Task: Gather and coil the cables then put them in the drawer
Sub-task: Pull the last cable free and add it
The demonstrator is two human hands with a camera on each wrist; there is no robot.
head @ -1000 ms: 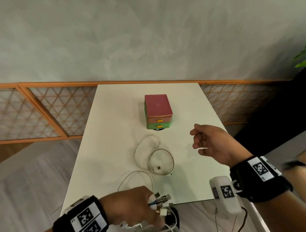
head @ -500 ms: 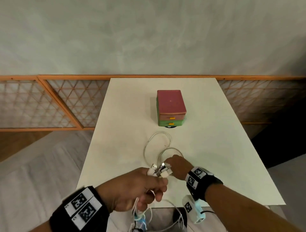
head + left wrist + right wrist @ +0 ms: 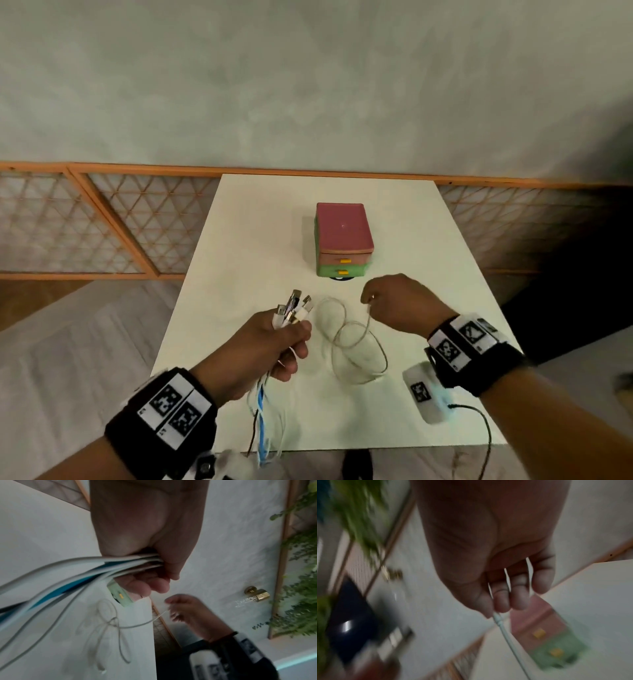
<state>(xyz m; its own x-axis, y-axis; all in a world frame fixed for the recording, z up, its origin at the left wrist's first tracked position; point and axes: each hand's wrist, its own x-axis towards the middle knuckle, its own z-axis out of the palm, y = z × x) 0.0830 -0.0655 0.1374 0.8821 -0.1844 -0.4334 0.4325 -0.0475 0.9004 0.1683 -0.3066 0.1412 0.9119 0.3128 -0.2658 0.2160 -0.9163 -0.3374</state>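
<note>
The right hand (image 3: pixel 399 301) is lifting one end of the last loose white cable (image 3: pixel 356 346) off the worktop (image 3: pixel 260 219), thumb and forefinger pinching it just behind the plug; half a second ago that hand was down at the cable's loops beside the left fist. The left hand (image 3: pixel 274 349) is holding its grip closed around a bundle of cables (image 3: pixel 265 407), their connectors (image 3: pixel 294 308) fanning up above the fist and the tails hanging below it over the near edge of the worktop. By the look of it, gathering is almost finished: once this end joins the bundle, coiling comes next.

Below and between the two grips, the cable's loops are still lying slack on the worktop. Beyond the right grip the small drawer unit (image 3: pixel 343 240) is standing with both drawers shut, so a hand has to come free to open one. Bare worktop is lying to either side of the unit, and the right edge is running close past the right wrist, leaving less room there for a wide pull.
</note>
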